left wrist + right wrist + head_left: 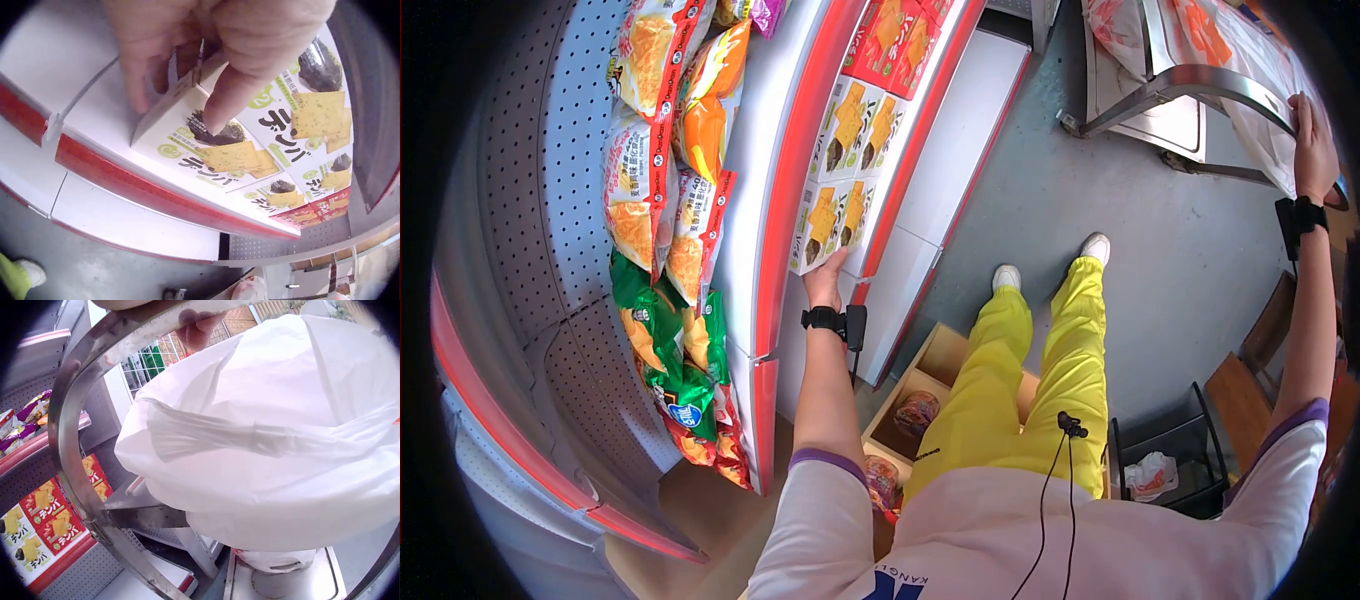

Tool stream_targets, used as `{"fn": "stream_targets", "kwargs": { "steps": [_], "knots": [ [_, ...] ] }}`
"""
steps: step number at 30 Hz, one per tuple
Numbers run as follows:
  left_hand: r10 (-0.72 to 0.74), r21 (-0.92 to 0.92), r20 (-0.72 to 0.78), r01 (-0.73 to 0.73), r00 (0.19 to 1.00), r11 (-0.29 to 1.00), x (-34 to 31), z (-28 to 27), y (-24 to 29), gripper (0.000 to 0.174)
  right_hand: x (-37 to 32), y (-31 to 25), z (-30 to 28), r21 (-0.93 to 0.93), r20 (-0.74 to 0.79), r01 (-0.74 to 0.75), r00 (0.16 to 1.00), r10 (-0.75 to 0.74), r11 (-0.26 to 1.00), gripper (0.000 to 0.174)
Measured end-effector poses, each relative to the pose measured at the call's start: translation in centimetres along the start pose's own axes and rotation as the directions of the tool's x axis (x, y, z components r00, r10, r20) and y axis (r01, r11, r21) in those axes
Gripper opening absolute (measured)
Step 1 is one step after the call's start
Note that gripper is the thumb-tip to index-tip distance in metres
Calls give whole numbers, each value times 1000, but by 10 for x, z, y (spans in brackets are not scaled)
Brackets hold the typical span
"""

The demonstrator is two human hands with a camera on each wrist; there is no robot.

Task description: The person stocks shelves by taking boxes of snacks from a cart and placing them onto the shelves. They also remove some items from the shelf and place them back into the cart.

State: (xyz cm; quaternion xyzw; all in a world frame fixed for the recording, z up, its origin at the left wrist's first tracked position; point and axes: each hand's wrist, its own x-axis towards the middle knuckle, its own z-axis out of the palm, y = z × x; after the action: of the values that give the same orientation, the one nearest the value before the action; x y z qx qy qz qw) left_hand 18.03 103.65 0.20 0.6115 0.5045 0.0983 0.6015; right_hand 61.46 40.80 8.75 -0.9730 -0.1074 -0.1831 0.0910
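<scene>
In the head view my left hand (825, 282) is at the near end of a row of cracker boxes on the shelf. It holds a white cracker box (206, 140) with yellow crackers and seaweed printed on it. The left wrist view has the thumb pressed on the printed face and the fingers around the end of the box. Far off to the right, my right hand (1312, 150) grips the curved metal handle (65, 425) of a cart. A white plastic bag (262, 481) bulges beside that handle, and part of the right hand is cut off in the right wrist view.
Bags of chips (640, 180) fill the shelf to the left. Red cracker boxes (890, 45) stand beyond the white ones. Around my legs is a wooden crate (915, 385) with packaged food in it. A black basket (1200, 440) sits at the lower right.
</scene>
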Motion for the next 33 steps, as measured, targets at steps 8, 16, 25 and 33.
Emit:
{"fn": "stream_targets", "kwargs": {
  "steps": [8, 16, 25, 33],
  "knots": [
    [-131, 170, -259, 179, 957, 969, -24, -10, -28, 83, 1, -20, -14, -16, 71, -44, 996, 46, 999, 43],
    [-327, 468, 38, 272, 944, 841, -137, 54, -80, 40, -6, -52, -32, -154, -71, 89, 992, -101, 984, 22],
    [19, 293, 716, -325, 698, 899, -196, 276, 73, 25, 5, -65, -70, 134, -103, 65, 993, -52, 989, 24],
    [293, 71, 726, -492, 622, 868, -211, 423, 271, 31, 10, -48, -77, 279, 108, 29, 992, -61, 960, 26]
  ]
}}
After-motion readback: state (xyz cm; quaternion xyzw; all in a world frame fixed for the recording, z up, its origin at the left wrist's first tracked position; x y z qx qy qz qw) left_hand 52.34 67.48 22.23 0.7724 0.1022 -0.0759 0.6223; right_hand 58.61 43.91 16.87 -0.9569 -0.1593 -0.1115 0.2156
